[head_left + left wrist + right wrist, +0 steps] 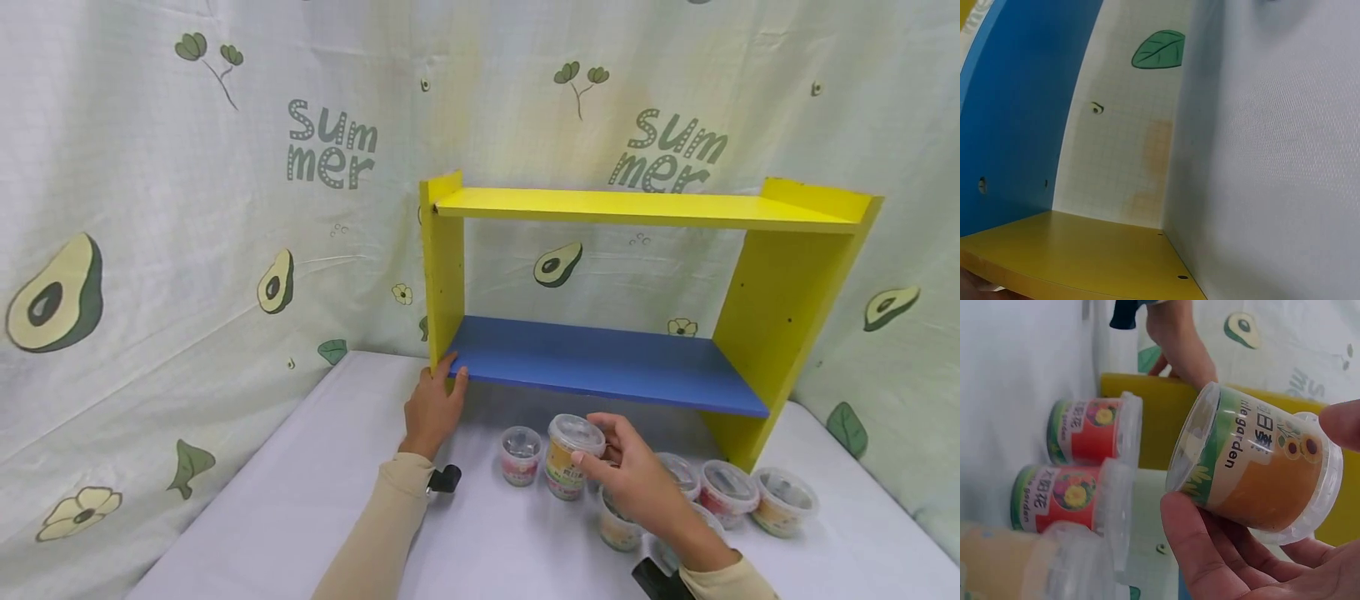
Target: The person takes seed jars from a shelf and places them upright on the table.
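Observation:
My right hand grips a clear-lidded plastic cup with an orange sunflower label and the words "little garden". In the right wrist view the cup lies tilted on its side, thumb and fingers around it. Two similar cups with red flower labels, one nearer and one farther, stand on the table beside it. My left hand holds the lower front of the left yellow side panel, its fingers at the end of the blue shelf board.
More lidded cups, among them an orange one and a red one, stand grouped on the white table around my right forearm. A yellow top board spans the shelf unit. Behind hangs a printed curtain.

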{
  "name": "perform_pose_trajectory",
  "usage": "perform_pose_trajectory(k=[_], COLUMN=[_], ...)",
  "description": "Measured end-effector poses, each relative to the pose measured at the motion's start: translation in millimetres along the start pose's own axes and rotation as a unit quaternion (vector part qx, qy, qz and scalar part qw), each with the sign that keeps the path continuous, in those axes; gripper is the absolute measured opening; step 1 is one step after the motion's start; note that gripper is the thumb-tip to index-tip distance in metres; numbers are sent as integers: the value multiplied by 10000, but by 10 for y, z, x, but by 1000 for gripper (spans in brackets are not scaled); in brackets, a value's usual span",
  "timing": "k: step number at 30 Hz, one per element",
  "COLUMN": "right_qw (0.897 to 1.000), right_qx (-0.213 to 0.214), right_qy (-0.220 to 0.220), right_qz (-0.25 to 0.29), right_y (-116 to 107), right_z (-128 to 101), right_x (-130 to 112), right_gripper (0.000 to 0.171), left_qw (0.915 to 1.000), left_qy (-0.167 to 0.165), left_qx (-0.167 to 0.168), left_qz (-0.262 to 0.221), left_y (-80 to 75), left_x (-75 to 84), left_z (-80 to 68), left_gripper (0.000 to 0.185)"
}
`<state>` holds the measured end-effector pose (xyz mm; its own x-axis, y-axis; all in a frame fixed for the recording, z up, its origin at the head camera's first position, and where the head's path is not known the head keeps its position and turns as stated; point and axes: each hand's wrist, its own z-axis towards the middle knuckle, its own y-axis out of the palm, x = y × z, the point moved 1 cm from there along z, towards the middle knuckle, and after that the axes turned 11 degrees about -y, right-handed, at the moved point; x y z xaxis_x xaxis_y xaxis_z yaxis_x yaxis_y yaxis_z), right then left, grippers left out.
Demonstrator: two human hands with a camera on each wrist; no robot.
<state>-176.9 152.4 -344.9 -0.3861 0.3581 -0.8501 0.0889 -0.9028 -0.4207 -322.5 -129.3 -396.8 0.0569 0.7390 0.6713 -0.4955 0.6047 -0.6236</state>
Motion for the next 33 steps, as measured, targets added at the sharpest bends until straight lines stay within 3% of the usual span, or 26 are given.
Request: perform_pose_trajectory(k=[13,33], right_qw=[9990,9929], right_qx=[-416,-463], right_qy=[0,-478], right_qz=[155,-982], right_y=[246,409], right_z=[-95,-217], right_x=[68,207], right_gripper=[66,64], left_qw=[10000,10000], left_qy=[-36,-3], left_qx=[-45,8], left_qz=[6,12], left_y=[-4,8], left_x=[4,-1], left_z=[-25,-8], left_gripper=[59,58])
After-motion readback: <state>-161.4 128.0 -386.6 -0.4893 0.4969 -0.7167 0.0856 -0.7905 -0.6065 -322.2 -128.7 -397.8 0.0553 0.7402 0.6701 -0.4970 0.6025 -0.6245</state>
